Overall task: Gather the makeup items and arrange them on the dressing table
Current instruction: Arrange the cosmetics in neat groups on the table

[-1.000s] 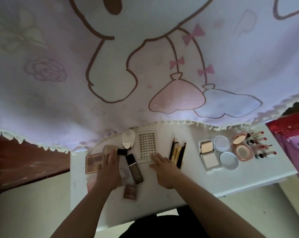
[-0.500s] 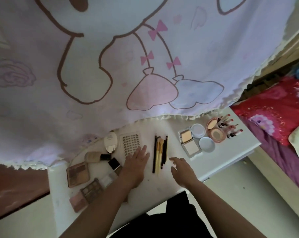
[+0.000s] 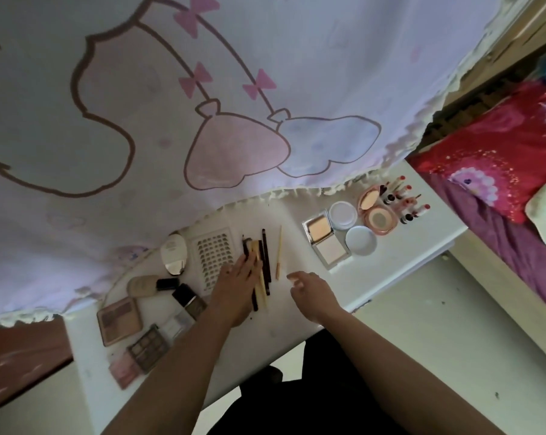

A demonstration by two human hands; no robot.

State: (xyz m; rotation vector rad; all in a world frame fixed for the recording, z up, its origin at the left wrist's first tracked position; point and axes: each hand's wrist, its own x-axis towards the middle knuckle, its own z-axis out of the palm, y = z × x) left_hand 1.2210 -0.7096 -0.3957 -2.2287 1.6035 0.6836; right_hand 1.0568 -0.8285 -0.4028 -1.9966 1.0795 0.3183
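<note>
Makeup lies spread over the white dressing table point(image 3: 400, 255). My left hand point(image 3: 234, 287) rests flat on a bundle of brushes and pencils point(image 3: 262, 265), fingers on their left side. One thin pencil point(image 3: 278, 252) lies apart to the right. My right hand point(image 3: 312, 290) hovers just right of the bundle, fingers loosely curled, holding nothing. A lash tray point(image 3: 213, 255) sits left of the brushes. Eyeshadow palettes point(image 3: 119, 320), a foundation bottle point(image 3: 188, 301) and a tube point(image 3: 143, 285) lie at the left. A square compact point(image 3: 325, 243), round jars point(image 3: 359, 240) and lipsticks point(image 3: 403, 202) stand at the right.
A pale cartoon-print curtain point(image 3: 234, 105) hangs over the table's back edge. A bed with red and purple bedding point(image 3: 500, 158) stands to the right. Pale floor point(image 3: 438, 324) shows between table and bed. A dark brown surface point(image 3: 20, 359) lies at the left.
My left hand has moved right from the bottle and lash tray onto the brush bundle. My right hand has drawn back to the right. One pencil now lies separate. The camera view swung right.
</note>
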